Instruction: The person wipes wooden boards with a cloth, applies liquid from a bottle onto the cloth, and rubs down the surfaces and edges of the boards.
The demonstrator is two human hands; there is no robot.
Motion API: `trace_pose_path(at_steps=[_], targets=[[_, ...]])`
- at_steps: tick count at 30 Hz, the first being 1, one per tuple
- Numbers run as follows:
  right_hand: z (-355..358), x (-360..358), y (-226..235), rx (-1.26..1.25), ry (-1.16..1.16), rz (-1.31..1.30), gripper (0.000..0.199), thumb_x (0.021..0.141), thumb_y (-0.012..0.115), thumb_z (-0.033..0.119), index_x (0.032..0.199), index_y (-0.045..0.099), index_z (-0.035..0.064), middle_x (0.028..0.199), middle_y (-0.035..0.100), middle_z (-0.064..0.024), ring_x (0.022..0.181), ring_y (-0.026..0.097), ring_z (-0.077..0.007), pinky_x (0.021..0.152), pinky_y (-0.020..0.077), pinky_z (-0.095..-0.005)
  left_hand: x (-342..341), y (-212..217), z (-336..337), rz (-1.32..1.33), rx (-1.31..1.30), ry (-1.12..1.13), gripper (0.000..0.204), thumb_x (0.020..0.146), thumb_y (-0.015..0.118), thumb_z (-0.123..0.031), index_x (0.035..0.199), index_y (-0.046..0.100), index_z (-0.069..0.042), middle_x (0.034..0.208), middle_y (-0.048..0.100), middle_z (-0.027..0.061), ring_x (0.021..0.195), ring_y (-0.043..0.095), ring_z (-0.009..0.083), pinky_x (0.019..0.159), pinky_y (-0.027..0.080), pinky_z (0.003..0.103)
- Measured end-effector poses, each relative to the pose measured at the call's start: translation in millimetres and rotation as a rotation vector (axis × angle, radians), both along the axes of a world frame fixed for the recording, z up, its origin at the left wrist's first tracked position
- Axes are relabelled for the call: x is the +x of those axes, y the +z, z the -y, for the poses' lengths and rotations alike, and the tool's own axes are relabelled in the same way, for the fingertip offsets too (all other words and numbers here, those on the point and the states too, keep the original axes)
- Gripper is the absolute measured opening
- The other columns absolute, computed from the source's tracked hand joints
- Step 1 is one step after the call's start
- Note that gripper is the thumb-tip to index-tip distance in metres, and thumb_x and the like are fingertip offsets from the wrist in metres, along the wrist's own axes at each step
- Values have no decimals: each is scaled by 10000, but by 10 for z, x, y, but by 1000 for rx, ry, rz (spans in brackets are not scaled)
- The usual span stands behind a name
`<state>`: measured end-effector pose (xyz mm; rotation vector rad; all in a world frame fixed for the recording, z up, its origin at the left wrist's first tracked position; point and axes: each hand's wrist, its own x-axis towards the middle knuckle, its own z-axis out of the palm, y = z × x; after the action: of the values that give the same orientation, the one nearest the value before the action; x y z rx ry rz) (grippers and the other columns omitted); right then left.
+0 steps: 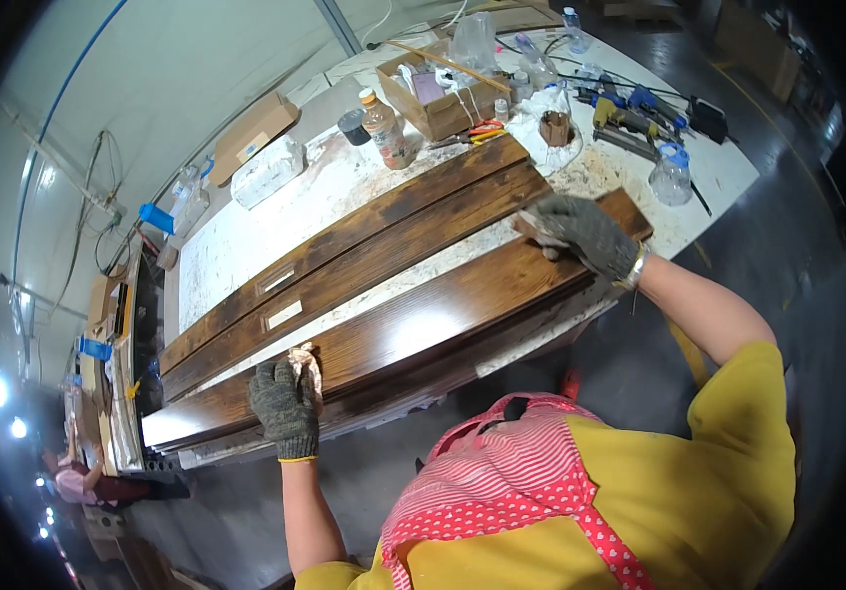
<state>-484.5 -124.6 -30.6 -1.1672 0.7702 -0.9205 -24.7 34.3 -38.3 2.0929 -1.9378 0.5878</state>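
Fingers of the left hand (283, 411) clamp a rag (305, 366) on the near board (413, 320) at 7 o'clock; right hand (585, 234) grips a pad (533, 228) at 2 o'clock. Board looks evenly stained; two more boards (364, 246) lie beyond it.

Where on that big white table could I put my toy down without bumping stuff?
The bare white patch of the table between the wrapped packet and the dark wooden boards looks free. A small corner lies beyond the clear bottle. Around the cardboard box it is crowded with bottles and tools.
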Motion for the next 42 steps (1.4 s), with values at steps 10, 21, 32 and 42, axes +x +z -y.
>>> trace_pose_path(at_steps=[10, 21, 32, 42], targets=[[211, -331, -255, 98, 149, 211, 400, 910, 608, 209, 1254, 516, 26, 1036, 625, -105, 862, 647, -192, 697, 549, -310, -2518, 102, 648, -146, -19, -468, 190, 785, 641, -217, 913, 610, -80, 877, 575, 131, 833, 566, 310, 742, 459, 442], [509, -1469, -324, -744, -252, -493, 345, 992, 517, 180, 1300, 528, 26, 1097, 617, -60, 897, 607, -133, 704, 521, -282, -221, 382, 423, -178, 161, 442, 301, 897, 622, -356, 1056, 660, -103, 1052, 620, 163, 921, 616, 366, 791, 510, 432], [686, -1511, -763, -345, -348, 1, 396, 985, 537, 233, 1309, 519, 6, 1166, 606, -80, 921, 628, -153, 738, 543, -299, -2755, 39, 1294, -248, 46, -391, 145, 732, 690, -222, 844, 663, -134, 874, 600, 138, 832, 593, 342, 737, 483, 464], [775, -1609, -846, -423, -346, -112, 408, 992, 517, 201, 1359, 493, 25, 1379, 482, -86, 1242, 483, -177, 1009, 434, -293, -1666, 75, 1108, -303, 37, -111, 178, 855, 640, -291, 799, 710, -137, 850, 649, 160, 804, 636, 338, 700, 505, 459]])
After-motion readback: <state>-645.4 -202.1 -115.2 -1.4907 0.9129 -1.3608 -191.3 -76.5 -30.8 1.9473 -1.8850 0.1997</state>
